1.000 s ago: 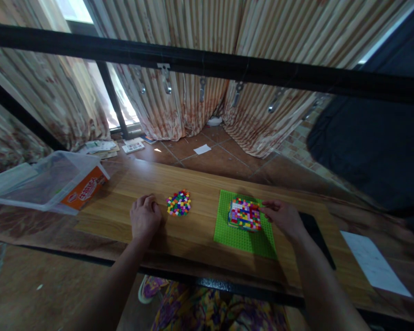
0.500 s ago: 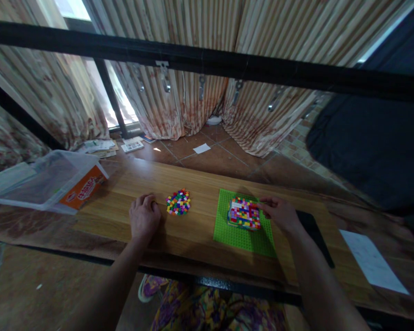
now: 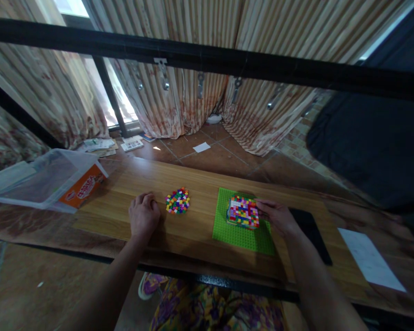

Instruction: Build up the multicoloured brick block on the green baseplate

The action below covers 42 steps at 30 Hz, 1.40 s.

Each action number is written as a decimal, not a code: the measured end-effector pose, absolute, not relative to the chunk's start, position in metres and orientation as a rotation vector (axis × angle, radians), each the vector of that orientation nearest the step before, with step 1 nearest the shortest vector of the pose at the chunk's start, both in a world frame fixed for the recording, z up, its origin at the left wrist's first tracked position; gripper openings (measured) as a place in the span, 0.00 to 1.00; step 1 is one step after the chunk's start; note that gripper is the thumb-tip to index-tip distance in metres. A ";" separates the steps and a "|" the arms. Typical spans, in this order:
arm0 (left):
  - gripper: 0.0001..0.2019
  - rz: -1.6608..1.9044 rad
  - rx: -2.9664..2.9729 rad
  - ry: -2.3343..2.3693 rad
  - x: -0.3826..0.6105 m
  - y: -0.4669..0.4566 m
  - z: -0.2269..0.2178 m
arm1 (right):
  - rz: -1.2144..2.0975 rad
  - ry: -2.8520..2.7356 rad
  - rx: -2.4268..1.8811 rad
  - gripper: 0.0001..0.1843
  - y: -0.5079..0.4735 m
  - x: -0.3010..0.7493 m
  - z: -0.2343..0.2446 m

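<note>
A block-shaped build of small multicoloured bricks (image 3: 243, 212) sits on the green studded baseplate (image 3: 241, 239). At its upper right edge, the fingertips of my right hand (image 3: 278, 215) are pressed together and touch the build; any small brick between them is too small to make out. My left hand (image 3: 144, 214) rests on the wooden table top with its fingers curled in and nothing seen in them. Just right of that hand lies a loose pile of small coloured bricks (image 3: 178, 201).
A clear plastic bin (image 3: 51, 202) with an orange label stands at the left end of the table (image 3: 193, 234). Right of the baseplate lie a flat black object (image 3: 313, 236) and a white paper sheet (image 3: 370, 257). A black metal bar (image 3: 207, 51) crosses above.
My right hand has shifted slightly left and down, its fingertips now against the build's upper right edge. My left hand stays in place on the table.
</note>
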<state>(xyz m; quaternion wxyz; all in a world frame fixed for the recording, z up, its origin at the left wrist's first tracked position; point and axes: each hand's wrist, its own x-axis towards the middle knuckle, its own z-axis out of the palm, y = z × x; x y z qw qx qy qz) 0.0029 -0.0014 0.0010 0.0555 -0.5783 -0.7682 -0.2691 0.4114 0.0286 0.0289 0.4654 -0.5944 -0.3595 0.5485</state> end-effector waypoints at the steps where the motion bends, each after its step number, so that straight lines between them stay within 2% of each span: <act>1: 0.15 -0.812 -1.756 -2.328 0.003 -0.001 0.001 | 1.339 -0.885 -1.450 0.25 0.028 0.409 0.030; 6: 0.14 -0.810 -1.761 -2.319 0.002 -0.001 0.000 | 1.250 -0.860 -1.449 0.26 0.024 0.406 0.034; 11: 0.15 -0.829 -1.747 -2.340 0.003 -0.001 0.000 | 0.749 -0.793 -1.428 0.22 0.019 0.399 0.053; 14: 0.15 -0.824 -1.747 -2.361 0.003 -0.001 0.001 | 0.591 -0.986 -1.421 0.18 0.012 0.362 0.072; 16: 0.15 -0.828 -1.747 -2.364 0.004 -0.002 0.001 | 0.660 -1.235 -1.375 0.16 0.007 0.322 0.079; 19: 0.14 -0.834 -1.748 -2.365 0.004 -0.002 0.002 | 0.737 -1.649 -1.294 0.19 0.009 0.257 0.071; 26: 0.15 -0.857 -1.797 -2.378 0.005 -0.004 0.004 | 0.563 -2.133 -1.240 0.29 0.052 0.165 0.020; 29: 0.17 -0.844 -1.947 -2.314 0.005 -0.007 0.006 | 0.532 -2.262 -1.179 0.30 0.058 0.156 0.008; 36: 0.21 -0.934 -2.242 -2.257 0.023 -0.012 0.005 | 0.513 -2.366 -1.047 0.19 0.042 0.166 -0.003; 42: 0.21 -1.088 -2.349 -2.149 0.070 -0.027 0.004 | 0.650 -2.278 -1.006 0.21 0.014 0.191 -0.006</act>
